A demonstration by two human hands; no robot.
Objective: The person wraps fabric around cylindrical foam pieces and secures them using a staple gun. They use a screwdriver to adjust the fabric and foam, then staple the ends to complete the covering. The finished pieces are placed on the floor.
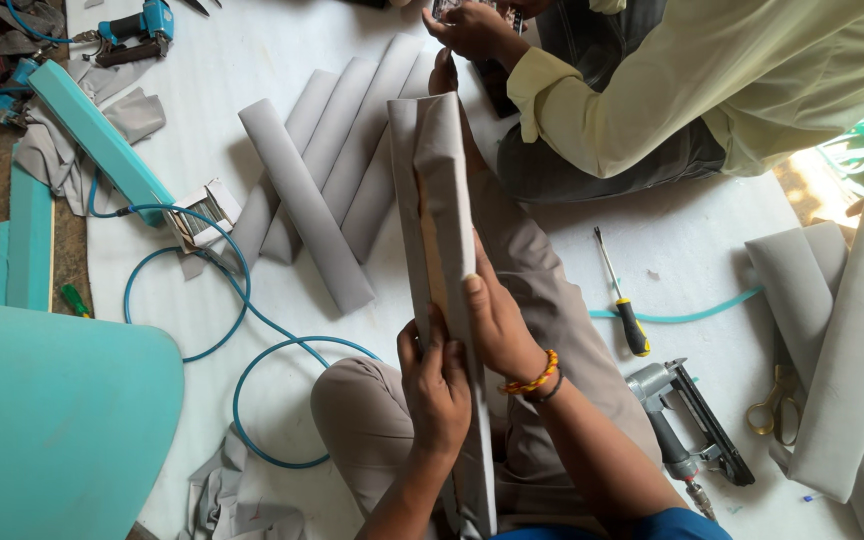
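Closely held: a grey panel over the lap

Centrally, a long fabric-wrapped panel [439,230] is gripped at its near end by the left hand [435,385] and right hand [497,320]. Open white floor [252,60] lies left, crossed by a blue hose [242,290]; grey rolls [327,160] crowd the far-left edge. A staple gun [687,425] and screwdriver [622,295] lie right; another person's sleeve [652,80] blocks the far end.

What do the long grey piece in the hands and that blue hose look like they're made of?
The long grey piece looks like matte woven fabric over a stiff core: it creases at the edges, and a brownish, wood-like strip shows. The blue hose looks like smooth, flexible plastic or rubber, lying in loose loops.
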